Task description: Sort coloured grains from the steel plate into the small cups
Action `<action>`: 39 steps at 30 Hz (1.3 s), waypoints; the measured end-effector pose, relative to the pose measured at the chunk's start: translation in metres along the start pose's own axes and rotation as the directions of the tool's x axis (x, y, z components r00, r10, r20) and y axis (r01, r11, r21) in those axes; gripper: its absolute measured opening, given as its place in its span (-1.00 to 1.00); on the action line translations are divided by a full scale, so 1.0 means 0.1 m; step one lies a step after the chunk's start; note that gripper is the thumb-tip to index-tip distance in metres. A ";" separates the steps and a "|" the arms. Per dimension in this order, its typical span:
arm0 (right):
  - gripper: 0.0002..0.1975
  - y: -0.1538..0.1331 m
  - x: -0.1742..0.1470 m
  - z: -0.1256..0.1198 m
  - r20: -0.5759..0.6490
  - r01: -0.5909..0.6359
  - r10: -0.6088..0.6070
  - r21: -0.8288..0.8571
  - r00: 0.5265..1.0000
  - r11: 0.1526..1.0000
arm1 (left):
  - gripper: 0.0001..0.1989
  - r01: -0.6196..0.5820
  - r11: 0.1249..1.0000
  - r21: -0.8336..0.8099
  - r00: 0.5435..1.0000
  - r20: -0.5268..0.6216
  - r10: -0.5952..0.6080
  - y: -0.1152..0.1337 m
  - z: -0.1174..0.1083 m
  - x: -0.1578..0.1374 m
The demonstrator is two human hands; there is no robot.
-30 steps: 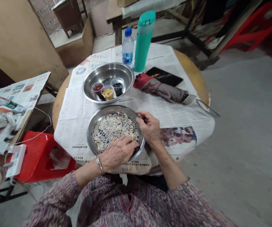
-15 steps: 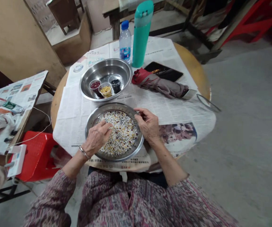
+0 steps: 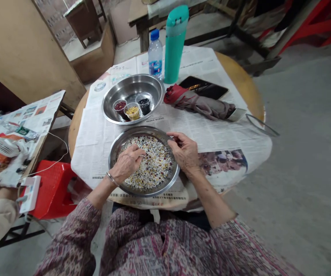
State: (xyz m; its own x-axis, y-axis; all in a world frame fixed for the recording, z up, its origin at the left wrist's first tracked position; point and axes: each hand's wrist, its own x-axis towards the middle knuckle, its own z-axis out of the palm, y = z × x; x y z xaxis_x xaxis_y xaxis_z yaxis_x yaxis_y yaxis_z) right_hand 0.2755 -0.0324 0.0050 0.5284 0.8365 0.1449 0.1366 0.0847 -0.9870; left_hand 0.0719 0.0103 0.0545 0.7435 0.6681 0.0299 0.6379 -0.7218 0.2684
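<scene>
A steel basin (image 3: 173, 177) in front of me holds a mix of white, yellow, dark and reddish grains and beans (image 3: 153, 166). My left hand (image 3: 128, 163), with a bracelet at its wrist, is over the mix at the left side. Its thumb and fingers are pressed together; whatever lies between them is too small to name. At the right rim is my right hand (image 3: 185, 153), its fingers curled round something dark that I cannot make out. Behind, a second steel basin (image 3: 151, 89) holds clear cups of red beans (image 3: 120, 105), yellow kernels (image 3: 133, 112) and black beans (image 3: 144, 102).
Newspaper (image 3: 86, 147) covers the round table. A water bottle (image 3: 155, 57), a teal flask (image 3: 175, 50), a dark tablet (image 3: 211, 89) and a folded umbrella (image 3: 201, 102) stand or lie behind. To the left are a red stool (image 3: 53, 191), a power strip (image 3: 30, 194) and another person's arm (image 3: 2, 214).
The camera view has shifted, so everything sits slightly further right. My left hand has moved a little toward the middle of the grain mix. My right hand stays at the rim.
</scene>
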 end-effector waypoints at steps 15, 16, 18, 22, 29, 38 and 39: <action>-0.72 0.01 -0.01 0.00 -0.004 0.000 0.000 -0.024 1.000 1.000 | -0.69 -0.018 0.997 0.070 1.000 -0.001 0.018 0.30 -0.05 -0.43; -0.72 0.02 -0.01 0.00 -0.003 -0.002 0.002 -0.018 1.000 1.000 | -0.68 -0.087 0.993 0.074 0.996 0.036 0.084 0.34 -0.04 -0.42; -0.72 0.03 -0.01 0.00 -0.003 -0.005 0.005 -0.007 1.000 1.000 | -0.73 -0.192 0.979 0.070 0.976 0.122 0.183 0.39 -0.02 -0.41; -0.72 0.03 -0.01 0.00 -0.002 -0.009 0.009 -0.002 1.000 1.000 | -0.85 -0.224 0.971 0.088 0.954 0.222 0.200 0.38 -0.01 -0.42; -0.75 -0.01 -0.01 0.00 -0.008 0.008 -0.009 -0.012 1.000 1.000 | -0.78 -0.148 0.987 0.062 0.984 0.107 0.141 0.00 -0.04 -0.29; -0.72 0.01 0.00 -0.01 0.001 -0.004 0.004 -0.010 1.000 1.000 | -0.81 0.040 0.998 0.051 0.980 -0.197 -0.029 -0.18 0.02 0.14; -0.71 0.02 0.00 -0.01 0.005 -0.003 0.003 -0.012 1.000 1.000 | -0.79 0.030 0.998 0.060 0.980 -0.198 -0.018 -0.12 0.02 0.15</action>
State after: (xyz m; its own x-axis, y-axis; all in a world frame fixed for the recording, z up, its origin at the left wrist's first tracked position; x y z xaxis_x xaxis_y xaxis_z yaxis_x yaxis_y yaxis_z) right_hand 0.2763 -0.0330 0.0031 0.5248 0.8393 0.1417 0.1450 0.0759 -0.9865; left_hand 0.0762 0.0283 0.0497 0.6773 0.7035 0.2152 0.6711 -0.7107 0.2112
